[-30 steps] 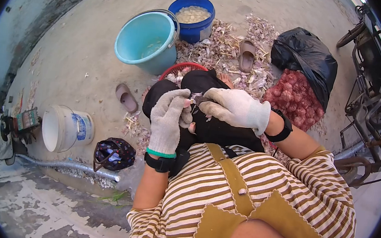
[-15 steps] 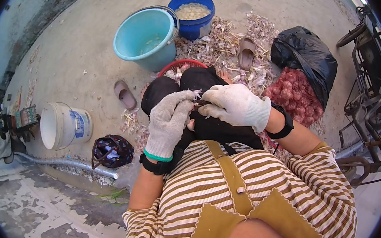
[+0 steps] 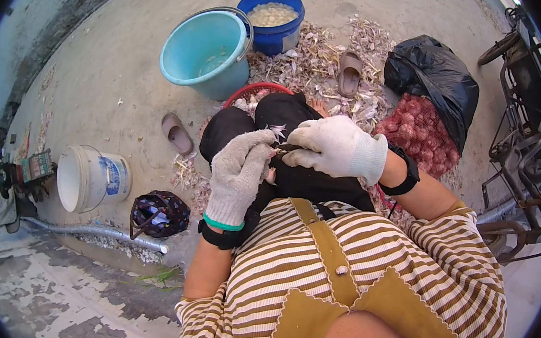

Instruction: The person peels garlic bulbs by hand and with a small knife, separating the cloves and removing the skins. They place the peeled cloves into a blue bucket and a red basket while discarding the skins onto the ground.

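Observation:
My left hand (image 3: pixel 240 172), in a grey-white knit glove with a green cuff, is closed on a garlic piece (image 3: pixel 277 131) with papery purple-white skin showing past its fingertips. Just right of it, my right hand (image 3: pixel 330 146), in a white glove, is closed on a small dark tool (image 3: pixel 287 148), mostly hidden by the fingers. Both hands meet above my black-clad knees. Below my knees, a red basket (image 3: pixel 250 91) holds garlic.
A light-blue bucket (image 3: pixel 193 57), a blue bucket (image 3: pixel 289 39) of peeled cloves in water, garlic skins (image 3: pixel 307 62), slippers (image 3: pixel 349 74), a red net bag of bulbs (image 3: pixel 420 132), a black plastic bag (image 3: pixel 433 74), a white bucket (image 3: pixel 97 179), a dark patterned bag (image 3: pixel 160 216), a bicycle (image 3: pixel 525 128).
Both hands stay together over the knees. My right hand has shifted slightly, and the skin at the left fingertips stands out a little more.

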The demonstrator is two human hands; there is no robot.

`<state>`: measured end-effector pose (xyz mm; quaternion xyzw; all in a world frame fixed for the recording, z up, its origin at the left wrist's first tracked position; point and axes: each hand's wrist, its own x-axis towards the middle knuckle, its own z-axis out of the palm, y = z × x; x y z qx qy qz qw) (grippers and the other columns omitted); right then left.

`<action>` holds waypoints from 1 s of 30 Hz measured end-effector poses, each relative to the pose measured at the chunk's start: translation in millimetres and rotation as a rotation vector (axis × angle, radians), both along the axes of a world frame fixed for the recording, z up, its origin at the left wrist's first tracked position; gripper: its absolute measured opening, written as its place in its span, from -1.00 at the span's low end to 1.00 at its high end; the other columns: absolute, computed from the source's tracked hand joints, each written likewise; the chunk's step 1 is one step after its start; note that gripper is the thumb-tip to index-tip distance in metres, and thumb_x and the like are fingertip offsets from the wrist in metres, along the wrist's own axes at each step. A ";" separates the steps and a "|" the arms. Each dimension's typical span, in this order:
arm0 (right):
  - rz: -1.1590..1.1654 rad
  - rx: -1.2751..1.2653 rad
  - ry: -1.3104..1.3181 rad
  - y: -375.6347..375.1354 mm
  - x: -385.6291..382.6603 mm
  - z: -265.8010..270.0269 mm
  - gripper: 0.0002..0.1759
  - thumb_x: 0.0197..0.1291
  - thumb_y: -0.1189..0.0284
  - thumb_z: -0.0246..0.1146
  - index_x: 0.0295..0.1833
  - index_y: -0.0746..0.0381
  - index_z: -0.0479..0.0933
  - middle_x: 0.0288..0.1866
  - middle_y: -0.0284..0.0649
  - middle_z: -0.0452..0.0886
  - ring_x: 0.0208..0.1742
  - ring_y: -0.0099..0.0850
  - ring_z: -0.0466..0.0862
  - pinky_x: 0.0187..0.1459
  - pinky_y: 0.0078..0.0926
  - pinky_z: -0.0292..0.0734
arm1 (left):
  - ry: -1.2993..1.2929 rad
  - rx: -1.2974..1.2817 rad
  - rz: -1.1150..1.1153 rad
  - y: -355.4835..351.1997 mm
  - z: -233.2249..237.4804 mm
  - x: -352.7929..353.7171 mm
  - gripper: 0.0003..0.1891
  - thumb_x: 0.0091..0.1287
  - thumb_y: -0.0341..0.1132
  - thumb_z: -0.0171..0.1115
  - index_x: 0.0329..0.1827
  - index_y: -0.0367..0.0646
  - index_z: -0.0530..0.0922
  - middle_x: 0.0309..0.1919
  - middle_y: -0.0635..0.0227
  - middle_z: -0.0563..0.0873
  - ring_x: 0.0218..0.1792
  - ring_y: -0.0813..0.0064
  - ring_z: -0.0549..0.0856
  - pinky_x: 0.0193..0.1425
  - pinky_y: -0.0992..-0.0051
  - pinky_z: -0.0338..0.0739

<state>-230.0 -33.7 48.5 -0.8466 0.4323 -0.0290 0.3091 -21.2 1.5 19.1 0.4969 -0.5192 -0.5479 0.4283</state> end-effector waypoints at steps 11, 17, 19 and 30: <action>0.185 -0.040 -0.130 3.1 -6.9 -10.9 -0.69 0.25 0.17 0.25 -0.08 0.17 0.64 -0.27 -0.17 0.66 -0.22 -0.17 0.68 -0.17 -0.30 0.58 | 0.034 0.218 -0.181 2.5 21.6 8.6 -0.83 0.40 -0.44 0.15 -0.07 -0.25 0.67 -0.44 0.41 0.69 -0.53 0.73 0.56 -0.49 0.69 0.43; 0.264 0.177 -0.586 4.1 -10.2 -20.2 -0.74 0.25 0.25 0.28 -0.19 0.24 0.67 -0.45 -0.20 0.64 -0.42 -0.34 0.64 -0.35 -0.42 0.51 | 0.268 0.440 -0.297 0.8 24.4 14.5 -0.82 0.38 -0.42 0.14 -0.09 -0.28 0.66 -0.52 0.45 0.66 -0.63 0.72 0.51 -0.60 0.72 0.30; 0.188 0.435 -0.559 3.6 -9.0 -4.3 -0.73 0.27 0.26 0.27 -0.18 0.27 0.66 -0.48 -0.27 0.63 -0.47 -0.44 0.60 -0.40 -0.48 0.48 | 0.407 0.440 -0.314 3.8 14.6 15.2 -0.81 0.39 -0.42 0.12 -0.09 -0.30 0.66 -0.51 0.44 0.66 -0.62 0.71 0.53 -0.60 0.71 0.33; -0.051 0.332 -0.248 1.7 -12.9 3.6 -0.62 0.25 0.19 0.31 -0.02 0.28 0.63 -0.33 -0.17 0.65 -0.32 -0.39 0.68 -0.27 -0.43 0.56 | 0.332 0.266 -0.032 2.3 10.6 2.2 -0.82 0.40 -0.38 0.18 -0.03 -0.27 0.61 -0.48 0.42 0.67 -0.57 0.68 0.59 -0.54 0.70 0.42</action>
